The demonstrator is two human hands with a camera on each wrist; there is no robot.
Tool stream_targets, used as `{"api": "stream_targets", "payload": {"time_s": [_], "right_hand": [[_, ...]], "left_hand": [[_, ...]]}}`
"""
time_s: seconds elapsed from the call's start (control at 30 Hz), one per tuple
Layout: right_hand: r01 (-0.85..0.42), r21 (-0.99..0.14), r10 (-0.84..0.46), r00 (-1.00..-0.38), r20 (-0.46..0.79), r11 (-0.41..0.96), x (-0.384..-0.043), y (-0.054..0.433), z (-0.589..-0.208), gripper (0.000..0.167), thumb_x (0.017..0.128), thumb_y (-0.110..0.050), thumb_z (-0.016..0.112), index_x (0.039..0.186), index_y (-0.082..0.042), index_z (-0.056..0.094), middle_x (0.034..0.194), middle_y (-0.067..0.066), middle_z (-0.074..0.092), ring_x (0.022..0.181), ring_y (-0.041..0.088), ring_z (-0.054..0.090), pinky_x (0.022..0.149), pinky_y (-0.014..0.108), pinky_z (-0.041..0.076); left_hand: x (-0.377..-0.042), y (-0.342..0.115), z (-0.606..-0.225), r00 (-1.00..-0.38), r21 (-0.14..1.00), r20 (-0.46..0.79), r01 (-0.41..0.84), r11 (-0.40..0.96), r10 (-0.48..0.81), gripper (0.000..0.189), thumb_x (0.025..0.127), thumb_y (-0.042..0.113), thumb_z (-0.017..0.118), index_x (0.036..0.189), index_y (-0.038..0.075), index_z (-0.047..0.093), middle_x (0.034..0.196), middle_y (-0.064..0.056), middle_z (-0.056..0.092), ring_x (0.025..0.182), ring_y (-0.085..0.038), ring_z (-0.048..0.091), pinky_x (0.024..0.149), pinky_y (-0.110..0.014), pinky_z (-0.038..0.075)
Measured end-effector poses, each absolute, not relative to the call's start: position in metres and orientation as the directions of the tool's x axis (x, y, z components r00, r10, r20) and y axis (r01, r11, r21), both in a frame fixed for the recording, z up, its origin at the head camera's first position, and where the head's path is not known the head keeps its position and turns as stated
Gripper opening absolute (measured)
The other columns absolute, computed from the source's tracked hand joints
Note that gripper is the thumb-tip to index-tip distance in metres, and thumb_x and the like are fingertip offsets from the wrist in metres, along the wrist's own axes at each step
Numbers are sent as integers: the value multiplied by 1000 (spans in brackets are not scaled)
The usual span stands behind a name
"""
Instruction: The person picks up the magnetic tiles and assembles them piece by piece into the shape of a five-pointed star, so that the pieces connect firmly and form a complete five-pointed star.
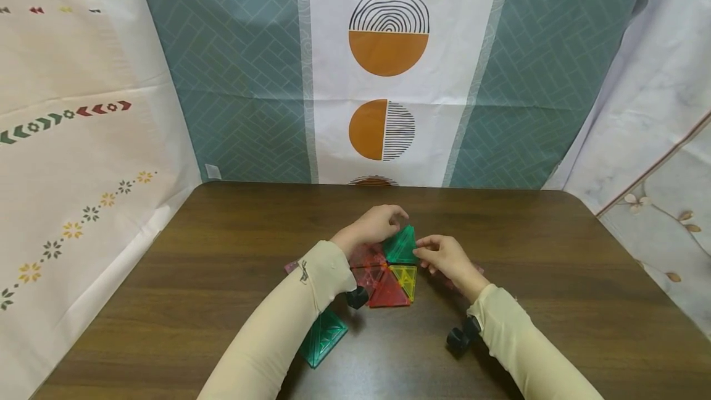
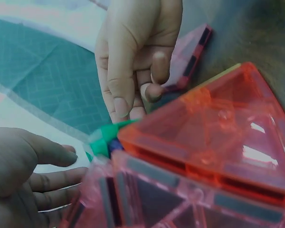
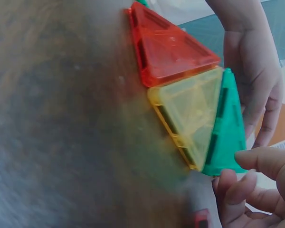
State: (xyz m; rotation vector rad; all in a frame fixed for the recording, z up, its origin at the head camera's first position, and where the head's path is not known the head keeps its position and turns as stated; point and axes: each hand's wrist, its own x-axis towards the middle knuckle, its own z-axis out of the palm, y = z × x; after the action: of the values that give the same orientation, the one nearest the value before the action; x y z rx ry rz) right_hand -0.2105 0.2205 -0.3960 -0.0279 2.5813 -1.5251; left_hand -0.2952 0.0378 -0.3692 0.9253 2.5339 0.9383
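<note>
At mid-table, see-through triangular magnetic tiles lie edge to edge: a red tile [image 1: 389, 293], a yellow tile [image 1: 406, 279], pinkish-red tiles [image 1: 365, 257] and, on the far side, a green tile [image 1: 402, 244]. My right hand [image 1: 444, 258] pinches the green tile's outer corner; the right wrist view shows the thumb on this green tile [image 3: 228, 128] beside the yellow one [image 3: 192, 111]. Across from it, my left hand [image 1: 379, 225] hovers by the pinkish-red tiles. In the left wrist view its thumb and fingers [image 2: 57, 185] are spread apart with nothing between them.
More green tiles [image 1: 324, 338] lie partly under my left forearm. One pink tile [image 1: 291, 266] shows left of that forearm, another [image 1: 479, 269] behind my right wrist. Black wrist cameras [image 1: 357, 297] hang below both sleeves. Patterned cloth [image 1: 250, 79] rises behind the wooden table [image 1: 528, 233].
</note>
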Motion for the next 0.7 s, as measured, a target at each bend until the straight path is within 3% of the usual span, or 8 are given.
{"api": "stream_targets", "payload": {"time_s": [0.13,0.27,0.43,0.7], "right_hand": [[24,-869,-99,-992,-83,494,-209,225,-388,34,93,-16,62,118,6,60,88,20,66,66,17,60,57,29,53],[-17,-859,-121,-991,-53,512,-208,230,-379,34,94,-16,60,120,6,60,100,25,66,76,23,63,62,32,55],[-85,-844,-159,-987,-1,530,-204,237,-364,33,94,-13,59,120,8,59,105,27,66,80,28,65,61,33,55],[-156,-807,-188,-981,56,569,-197,249,-347,33,95,-16,60,119,6,60,103,27,66,75,22,64,59,33,54]], "left_hand": [[-290,39,-361,-773,670,18,480,567,634,35,97,13,55,132,9,55,117,-10,65,98,-20,61,83,-31,53],[-281,39,-349,-784,686,75,489,539,616,35,97,16,56,132,11,54,122,-11,63,110,-23,60,94,-39,50],[-269,40,-336,-802,689,149,504,521,578,36,97,17,57,132,14,55,126,-11,60,115,-23,58,97,-40,49],[-242,41,-325,-814,670,281,546,504,508,37,94,16,62,130,10,57,120,-10,62,114,-25,59,96,-38,50]]}}
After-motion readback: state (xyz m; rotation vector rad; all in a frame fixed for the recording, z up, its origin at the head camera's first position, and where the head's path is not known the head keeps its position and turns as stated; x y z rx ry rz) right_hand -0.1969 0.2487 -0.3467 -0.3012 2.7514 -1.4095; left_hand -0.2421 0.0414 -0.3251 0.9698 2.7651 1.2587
